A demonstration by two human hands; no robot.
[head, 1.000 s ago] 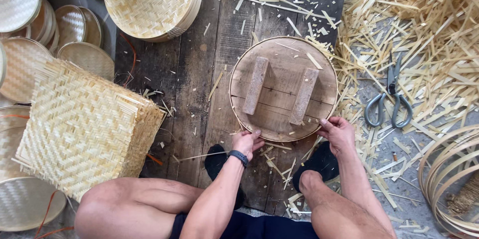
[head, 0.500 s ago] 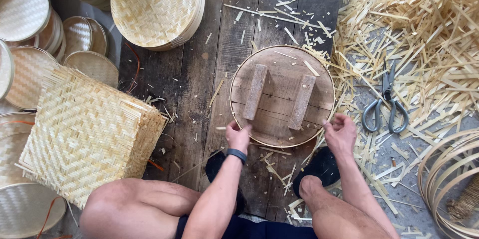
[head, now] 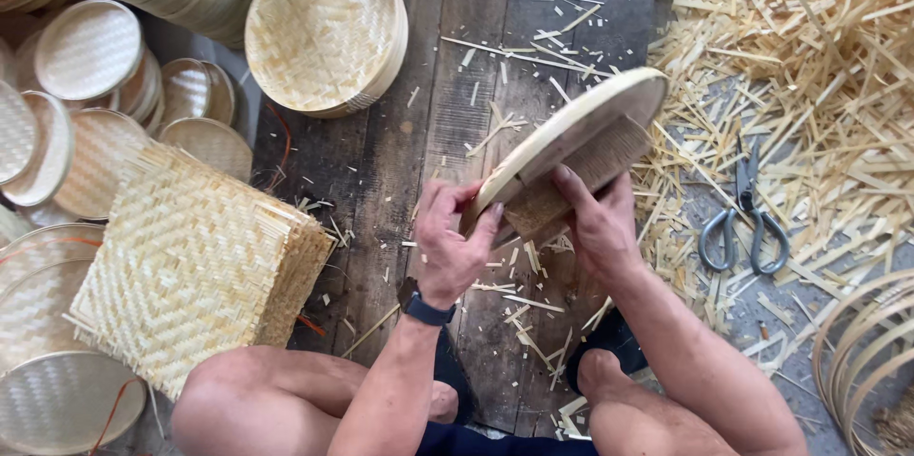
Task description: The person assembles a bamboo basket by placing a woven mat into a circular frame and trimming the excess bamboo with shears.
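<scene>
While both hands grasp the tilted round wooden form point(head: 571, 137), left hand point(head: 452, 247) at its rim, right hand point(head: 595, 218) on a crossbar, I'd steady that low edge.

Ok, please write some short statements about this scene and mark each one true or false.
1. Both hands hold the round wooden board tilted up off the floor. True.
2. The left hand wears a dark wristband. True.
3. The scissors are in the right hand. False: they lie on the floor among the bamboo strips.
4. The stack of square woven mats lies on the person's right. False: it lies on the left.
</scene>
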